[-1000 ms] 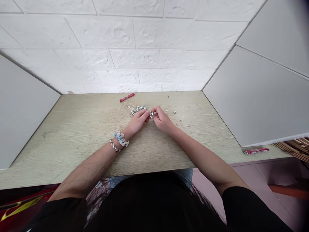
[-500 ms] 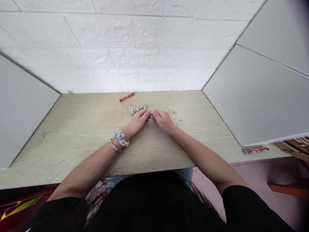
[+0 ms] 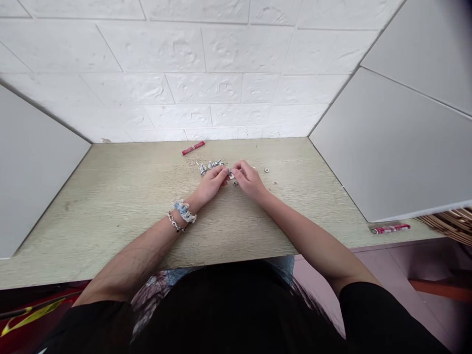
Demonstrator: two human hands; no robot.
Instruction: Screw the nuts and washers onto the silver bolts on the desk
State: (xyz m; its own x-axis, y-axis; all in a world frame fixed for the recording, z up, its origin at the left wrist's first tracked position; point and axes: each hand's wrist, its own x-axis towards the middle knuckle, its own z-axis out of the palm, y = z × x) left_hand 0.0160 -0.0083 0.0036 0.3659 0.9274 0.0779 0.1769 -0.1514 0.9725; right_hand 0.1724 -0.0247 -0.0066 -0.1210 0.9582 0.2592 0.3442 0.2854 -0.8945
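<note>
My left hand (image 3: 215,180) is closed in a pinch on a small metal bolt (image 3: 230,172) with what looks like a washer on it. From the other side, my right hand (image 3: 249,181) has its thumb and forefinger at the same bolt, its other fingers curled and slightly raised. A loose nut (image 3: 235,183) lies on the table just below the fingertips. Behind my left hand are several bolts (image 3: 211,164) with nuts or washers on them. Another nut (image 3: 267,170) rests to the right of my right hand.
One red tube-shaped wrapper or stick (image 3: 192,148) lies near the white brick wall (image 3: 206,88); a second red stick (image 3: 391,229) sits by the right panel (image 3: 413,147). Wickerwork (image 3: 452,225) shows at the right edge. The wooden table (image 3: 121,196) ends near my body.
My right hand's fingers have lifted and loosened a little, turning at the bolt. The nut under the fingertips is now in plainer sight. My left hand has hardly moved.
</note>
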